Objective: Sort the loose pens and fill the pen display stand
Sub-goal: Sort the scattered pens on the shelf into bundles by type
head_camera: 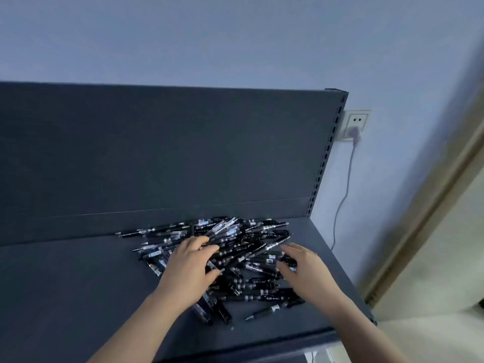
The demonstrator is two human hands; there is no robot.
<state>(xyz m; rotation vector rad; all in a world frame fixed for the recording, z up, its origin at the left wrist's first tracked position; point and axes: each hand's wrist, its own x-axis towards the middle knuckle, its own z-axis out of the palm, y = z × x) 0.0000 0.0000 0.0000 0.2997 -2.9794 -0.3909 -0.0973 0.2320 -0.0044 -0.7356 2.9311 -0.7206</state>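
Pens of slim black and clear plastic (243,247) lie heaped toward the right end of the dark grey metal shelf (78,284), mostly crosswise under our loosely spread fingers, with our left hand (191,265) nearer the shelf's middle, our right hand (306,271) nearer its right edge, neither pinching anything.

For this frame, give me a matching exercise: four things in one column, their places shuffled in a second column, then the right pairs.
Things
1 left hand
2 right hand
3 plug
4 lone pen

Places
A in the wall socket
B on the right side of the pen pile
C on the shelf, at the near edge of the pen pile
D on the left side of the pen pile

Pairs: 1-D, 2-B, 3-A, 4-C
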